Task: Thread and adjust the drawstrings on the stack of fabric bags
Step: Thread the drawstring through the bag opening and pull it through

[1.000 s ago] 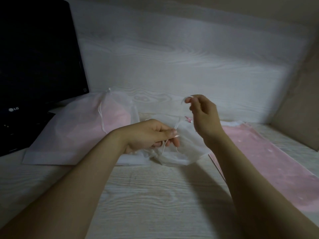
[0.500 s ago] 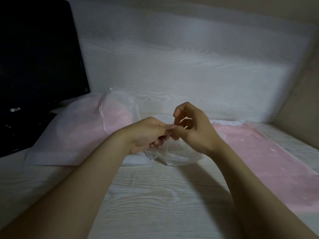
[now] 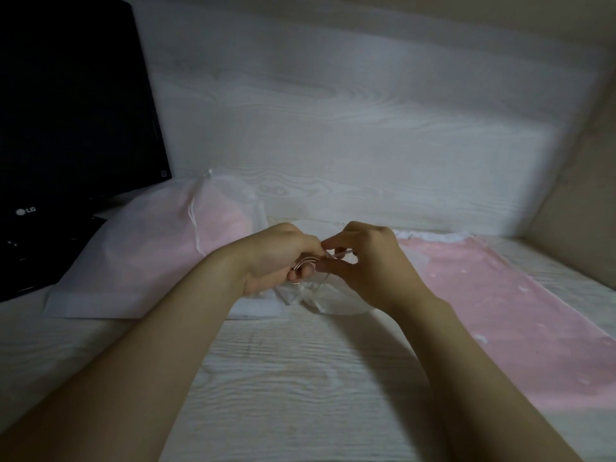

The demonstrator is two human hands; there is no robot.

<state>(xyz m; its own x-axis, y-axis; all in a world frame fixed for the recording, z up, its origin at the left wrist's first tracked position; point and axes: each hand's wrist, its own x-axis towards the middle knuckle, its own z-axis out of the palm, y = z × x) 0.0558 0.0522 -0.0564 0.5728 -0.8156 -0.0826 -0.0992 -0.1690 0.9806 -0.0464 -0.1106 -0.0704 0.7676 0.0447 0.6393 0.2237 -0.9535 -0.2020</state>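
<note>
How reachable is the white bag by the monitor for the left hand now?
Probably reachable: the white bag lies just beside the left hand, nothing between. But that hand's grip holds the drawstring, so it must let go first.

White wood-grain table (image 3: 300, 378), dim light. Far left: black monitor (image 3: 66, 128) standing on it. Beside the monitor, a white fabric bag (image 3: 133, 261), pink showing through, lies flat. Centre: small sheer bag (image 3: 333, 303), lower part resting on the table. Right: flat pink stack (image 3: 500, 295), white ruffled far edge.
</note>
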